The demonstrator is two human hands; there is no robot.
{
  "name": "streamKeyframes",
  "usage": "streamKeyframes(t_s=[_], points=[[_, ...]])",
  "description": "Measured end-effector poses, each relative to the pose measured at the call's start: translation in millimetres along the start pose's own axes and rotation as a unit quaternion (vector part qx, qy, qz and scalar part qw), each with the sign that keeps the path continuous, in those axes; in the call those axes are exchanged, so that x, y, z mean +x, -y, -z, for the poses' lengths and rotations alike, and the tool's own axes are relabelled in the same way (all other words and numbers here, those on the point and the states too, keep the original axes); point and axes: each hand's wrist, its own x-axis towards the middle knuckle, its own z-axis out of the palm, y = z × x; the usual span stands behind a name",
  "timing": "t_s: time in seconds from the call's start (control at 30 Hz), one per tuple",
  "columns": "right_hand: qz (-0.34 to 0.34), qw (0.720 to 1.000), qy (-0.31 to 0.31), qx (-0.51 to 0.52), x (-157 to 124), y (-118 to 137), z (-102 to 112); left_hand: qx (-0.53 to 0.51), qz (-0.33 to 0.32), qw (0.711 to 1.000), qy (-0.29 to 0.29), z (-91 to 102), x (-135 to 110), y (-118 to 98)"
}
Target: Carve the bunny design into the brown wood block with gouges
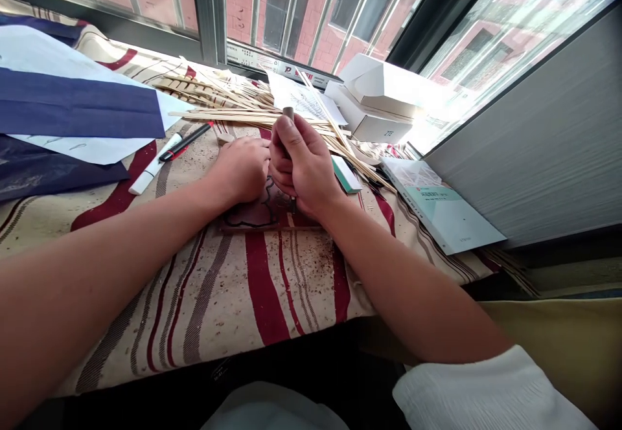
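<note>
Carving in progress: our right hand clamped round chisel, left hand curled, bearing down on wood panel. Panel likely light, stiff, brittle; we'd grip edges.

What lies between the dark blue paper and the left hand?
Head view: a black pen and a white marker, on the striped cloth beside the left hand.

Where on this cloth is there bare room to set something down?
Two patches of striped cloth are bare: between the wooden board and the near edge, and left of the left hand, below the white marker. The back is crowded with bamboo strips and white boxes; a booklet fills the right side, beyond the right hand gripping the carving tool.
</note>
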Motion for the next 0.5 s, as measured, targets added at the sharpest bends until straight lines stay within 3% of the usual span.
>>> streamKeyframes(t_s=[0.23, 0.5], points=[[0.035, 0.997, -0.018, -0.069, 0, -7, -6, 0.003, -0.018, 1.0, -0.007, -9.1, 6, 10], [0.071, 0.994, -0.023, -0.083, 0, -11, -5, 0.01, -0.026, 1.0, 0.013, -3.1, 5, 6]])
